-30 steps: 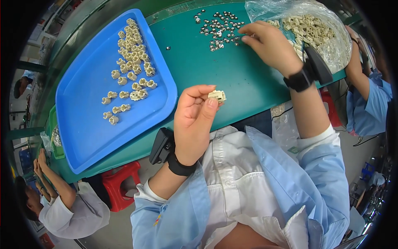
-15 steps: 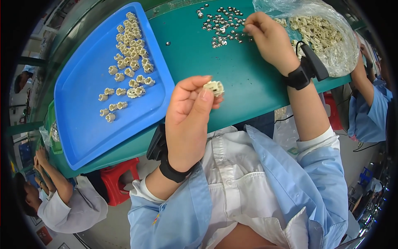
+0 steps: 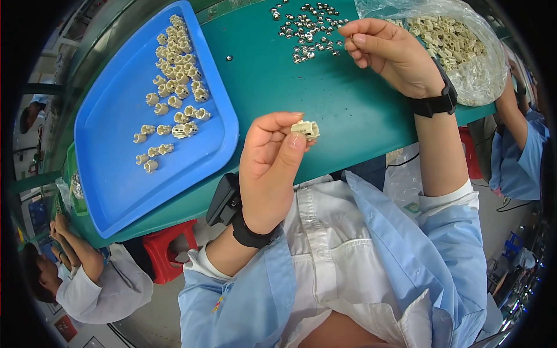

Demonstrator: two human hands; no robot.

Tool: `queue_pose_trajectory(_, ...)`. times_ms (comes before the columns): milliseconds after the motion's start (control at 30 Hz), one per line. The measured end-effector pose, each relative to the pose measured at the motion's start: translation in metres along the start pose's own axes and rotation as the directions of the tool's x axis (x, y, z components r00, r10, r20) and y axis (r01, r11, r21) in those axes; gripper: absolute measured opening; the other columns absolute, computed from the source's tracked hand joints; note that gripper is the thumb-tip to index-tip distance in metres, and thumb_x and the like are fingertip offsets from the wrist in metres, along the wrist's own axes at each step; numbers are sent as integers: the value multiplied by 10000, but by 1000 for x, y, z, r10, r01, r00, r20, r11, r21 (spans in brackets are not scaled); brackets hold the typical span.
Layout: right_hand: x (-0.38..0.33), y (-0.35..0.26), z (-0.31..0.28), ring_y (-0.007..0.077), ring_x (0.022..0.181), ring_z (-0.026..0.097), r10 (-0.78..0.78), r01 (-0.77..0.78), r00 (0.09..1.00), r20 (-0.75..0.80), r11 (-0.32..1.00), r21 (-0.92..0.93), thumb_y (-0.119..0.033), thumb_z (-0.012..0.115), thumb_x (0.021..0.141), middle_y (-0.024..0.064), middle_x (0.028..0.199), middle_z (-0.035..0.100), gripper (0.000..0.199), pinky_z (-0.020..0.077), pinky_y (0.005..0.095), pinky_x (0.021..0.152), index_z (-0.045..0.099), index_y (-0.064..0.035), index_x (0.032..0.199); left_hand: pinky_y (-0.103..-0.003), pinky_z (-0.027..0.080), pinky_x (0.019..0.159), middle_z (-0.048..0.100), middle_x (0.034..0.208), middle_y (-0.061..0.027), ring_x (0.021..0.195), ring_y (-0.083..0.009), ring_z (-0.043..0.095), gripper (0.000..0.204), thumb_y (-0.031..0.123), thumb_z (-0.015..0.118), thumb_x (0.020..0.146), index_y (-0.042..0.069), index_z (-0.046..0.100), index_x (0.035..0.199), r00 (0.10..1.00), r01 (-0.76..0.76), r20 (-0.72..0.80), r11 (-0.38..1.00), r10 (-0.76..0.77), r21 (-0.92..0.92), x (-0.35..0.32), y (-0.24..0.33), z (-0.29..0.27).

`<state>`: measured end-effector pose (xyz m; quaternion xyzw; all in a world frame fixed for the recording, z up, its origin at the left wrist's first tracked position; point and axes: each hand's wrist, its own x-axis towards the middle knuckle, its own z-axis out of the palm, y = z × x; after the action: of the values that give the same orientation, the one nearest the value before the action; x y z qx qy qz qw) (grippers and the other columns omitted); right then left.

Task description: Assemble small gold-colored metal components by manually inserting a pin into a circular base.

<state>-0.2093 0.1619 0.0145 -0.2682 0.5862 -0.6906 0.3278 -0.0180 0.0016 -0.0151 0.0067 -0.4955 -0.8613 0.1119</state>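
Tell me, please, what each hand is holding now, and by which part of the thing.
The left hand pinches a small beige plastic part by its near end, between thumb and fingers. The right hand is curled beside the metal pieces; any hold there cannot be told.

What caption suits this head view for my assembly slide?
Left hand pinches a beige plastic part while right hand picks among metal beads beside a blue tray.

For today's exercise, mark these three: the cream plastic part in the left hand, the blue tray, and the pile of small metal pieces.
cream plastic part [image 3: 305, 128], head view, its top face.
blue tray [image 3: 125, 191], head view, bare floor.
metal pieces [image 3: 306, 29], head view, pile's middle.
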Motion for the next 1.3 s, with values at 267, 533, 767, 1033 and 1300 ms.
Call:
queue_pose_trajectory(267, 2, 4, -2, 65, 752, 511, -137, 124, 989, -58, 974, -188, -133, 546, 841, 11, 856, 573, 194, 410, 187, 685, 558, -14, 994, -225, 412, 782, 538, 943, -51, 855, -92, 511, 209, 74, 470, 878, 10, 443, 1075, 1000, -11, 21, 1000, 11, -14, 0, -1, -1)
queue_pose_trajectory(533, 8, 12, 15, 116, 716, 538, -450, 58, 867, -215, 519, -852, -107, 566, 805, 53, 808, 584, 150, 426, 222, 666, 588, -9, 916, -226, 414, 781, 540, 944, -51, 852, -92, 511, 210, 85, 472, 881, 11, 443, 1075, 1000, -6, 18, 1000, 6, -14, 0, -1, -2)
queue_pose_trajectory(767, 8, 7, 22, 236, 678, 591, -428, -44, 853, -300, 513, -857, -52, 578, 751, 161, 759, 604, 109, 461, 294, 616, 607, 6, 838, -220, 416, 776, 542, 945, -53, 845, -89, 511, 212, 94, 473, 882, 11, 443, 1075, 1000, 3, 5, 1000, -3, -4, 0, -1, -2)
queue_pose_trajectory(1033, 11, 15, 10, 232, 651, 574, -604, 109, 779, -168, 395, -912, -34, 563, 756, 145, 741, 593, 95, 452, 285, 609, 600, 13, 830, -257, 399, 762, 548, 915, -60, 817, -128, 506, 226, 138, 467, 883, 23, 443, 1076, 999, 28, -37, 999, -27, 31, 0, 1, 2)
queue_pose_trajectory(1300, -2, -3, 30, 231, 664, 572, -449, 110, 786, -425, 778, -619, -36, 554, 762, 143, 751, 586, 107, 450, 275, 598, 584, 22, 847, -257, 385, 760, 542, 905, -55, 818, -129, 493, 217, 150, 472, 885, 27, 444, 1061, 1000, 8, -22, 1000, -8, 4, 0, -2, -3)
